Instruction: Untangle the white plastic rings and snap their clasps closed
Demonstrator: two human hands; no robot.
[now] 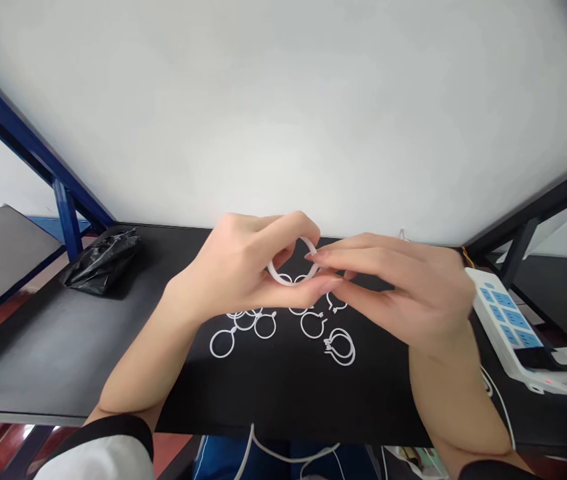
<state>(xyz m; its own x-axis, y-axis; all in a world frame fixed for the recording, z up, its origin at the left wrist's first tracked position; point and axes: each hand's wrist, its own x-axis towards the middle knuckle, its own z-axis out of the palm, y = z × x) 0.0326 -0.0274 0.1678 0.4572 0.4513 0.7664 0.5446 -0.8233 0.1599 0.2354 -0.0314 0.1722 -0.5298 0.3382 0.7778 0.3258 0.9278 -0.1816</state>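
A white plastic ring (279,276) is held up above the black table. My left hand (250,263) curls round it, fingers over the top and thumb along the underside. From the right, my right hand (393,280) pinches the ring's right side between fingertips and thumb, where the two hands meet. The ring's end there is partly hidden by the fingers. Below the hands lie several similar white rings with small end tabs, among them a closed-looking ring (222,343), an open ring (312,325) and an overlapping pair (342,347).
A crumpled black plastic bag (103,260) lies at the table's back left. On the right stands a white power strip (506,327) with blue sockets. White cables (293,459) hang at the front edge. A white wall (283,113) rises behind the black table (263,400).
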